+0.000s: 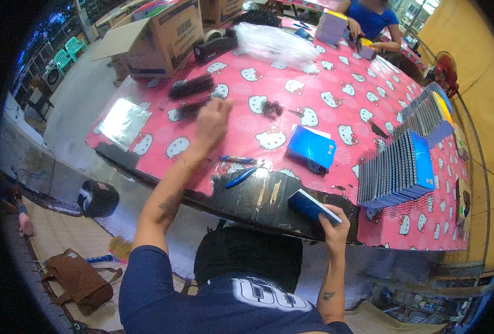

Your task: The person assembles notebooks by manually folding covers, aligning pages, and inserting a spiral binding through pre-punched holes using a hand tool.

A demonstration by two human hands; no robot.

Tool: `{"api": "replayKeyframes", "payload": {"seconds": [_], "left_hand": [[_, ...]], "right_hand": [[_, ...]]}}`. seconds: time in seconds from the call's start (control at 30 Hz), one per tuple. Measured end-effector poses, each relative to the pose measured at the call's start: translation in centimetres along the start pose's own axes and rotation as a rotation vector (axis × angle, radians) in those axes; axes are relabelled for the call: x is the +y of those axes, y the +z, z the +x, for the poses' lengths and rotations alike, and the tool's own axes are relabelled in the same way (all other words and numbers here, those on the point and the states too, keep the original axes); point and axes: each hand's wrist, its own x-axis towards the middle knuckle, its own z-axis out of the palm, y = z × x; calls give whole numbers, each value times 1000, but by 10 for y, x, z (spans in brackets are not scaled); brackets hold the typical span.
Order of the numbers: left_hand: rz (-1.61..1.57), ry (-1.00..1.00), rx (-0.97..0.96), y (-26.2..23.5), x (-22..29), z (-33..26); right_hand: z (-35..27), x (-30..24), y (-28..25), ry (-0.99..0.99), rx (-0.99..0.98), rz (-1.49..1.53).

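My left hand (212, 121) is over the table beside a bundle of black spiral binding coils (190, 110). Its fingers look drawn together and are slightly blurred; what they pinch, if anything, is too small to make out. A second bundle of black coils (191, 86) lies just beyond, and a small loose clump of coils (271, 110) sits to the right. At the near table edge, my right hand (334, 222) grips a blue-covered notebook (312, 207), tilted, with its page edge up. More blue notebooks (312, 147) lie flat beyond it. Blue-handled pliers (241, 176) rest between my hands.
Stacks of coil-bound blue notebooks (396, 170) stand at right, another row (428, 114) behind. A clear plastic sheet (126, 123) lies at left. Farther back are an open cardboard box (166, 42), plastic wrap (275, 44) and a co-worker in blue (378, 22) handling notebooks.
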Motion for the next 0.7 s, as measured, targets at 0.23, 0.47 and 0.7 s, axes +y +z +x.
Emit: {"api": "replayKeyframes", "payload": {"seconds": [0.23, 0.47, 0.7], "left_hand": [[-822, -49, -340, -44, 147, -79], [-822, -93, -271, -43, 168, -93], [-793, -89, -297, -38, 162, -86]], "right_hand": [[-2, 5, 4, 16, -33, 16], [-1, 4, 1, -6, -47, 30], [0, 4, 3, -18, -27, 14]]}}
